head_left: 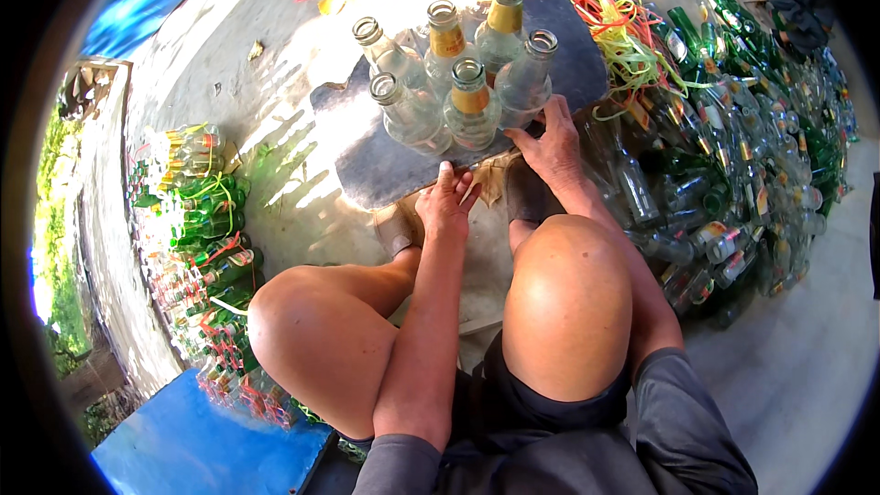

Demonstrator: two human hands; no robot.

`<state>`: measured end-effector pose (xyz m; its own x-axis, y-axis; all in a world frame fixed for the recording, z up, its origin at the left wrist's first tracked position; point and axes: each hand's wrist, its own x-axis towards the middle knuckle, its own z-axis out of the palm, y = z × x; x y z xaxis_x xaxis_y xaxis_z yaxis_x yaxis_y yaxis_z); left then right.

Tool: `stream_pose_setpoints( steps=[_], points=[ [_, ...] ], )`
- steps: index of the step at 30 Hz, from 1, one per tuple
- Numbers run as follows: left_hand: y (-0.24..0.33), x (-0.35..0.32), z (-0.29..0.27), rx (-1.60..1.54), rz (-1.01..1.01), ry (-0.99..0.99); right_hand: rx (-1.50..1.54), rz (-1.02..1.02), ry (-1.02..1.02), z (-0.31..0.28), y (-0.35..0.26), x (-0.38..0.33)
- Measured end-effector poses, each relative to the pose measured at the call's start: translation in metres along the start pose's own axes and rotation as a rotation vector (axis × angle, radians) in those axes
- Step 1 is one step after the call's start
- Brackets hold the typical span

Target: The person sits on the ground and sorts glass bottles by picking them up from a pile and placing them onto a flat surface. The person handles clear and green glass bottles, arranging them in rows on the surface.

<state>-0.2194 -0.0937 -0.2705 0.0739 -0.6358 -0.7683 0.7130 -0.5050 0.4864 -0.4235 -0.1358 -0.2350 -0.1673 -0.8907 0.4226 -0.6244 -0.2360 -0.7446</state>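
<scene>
the right hand (552,148) lay spread, fingers loosely open, against the base of a cluster of clear glass bottles (458,82) standing on a dark flat mat (385,160). the left hand (446,204) rested open at the mat's near edge, holding nothing. glare washed out the far bottles.

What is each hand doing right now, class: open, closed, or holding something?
Left hand: open, fingers resting on the dark mat, holding nothing.
Right hand: open, fingers touching a clear glass bottle, not gripping it.
</scene>
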Motion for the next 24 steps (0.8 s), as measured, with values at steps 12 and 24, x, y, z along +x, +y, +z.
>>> stream_pose_setpoints(
  steps=[12, 24],
  points=[
    [-0.001, -0.013, -0.011, 0.125, -0.067, -0.030, -0.010, 0.110, 0.021, -0.016, -0.004, -0.026],
    [0.012, -0.054, -0.010, 0.263, 0.049, -0.282, -0.178, 0.549, -0.225, -0.122, 0.067, -0.200]
  ],
)
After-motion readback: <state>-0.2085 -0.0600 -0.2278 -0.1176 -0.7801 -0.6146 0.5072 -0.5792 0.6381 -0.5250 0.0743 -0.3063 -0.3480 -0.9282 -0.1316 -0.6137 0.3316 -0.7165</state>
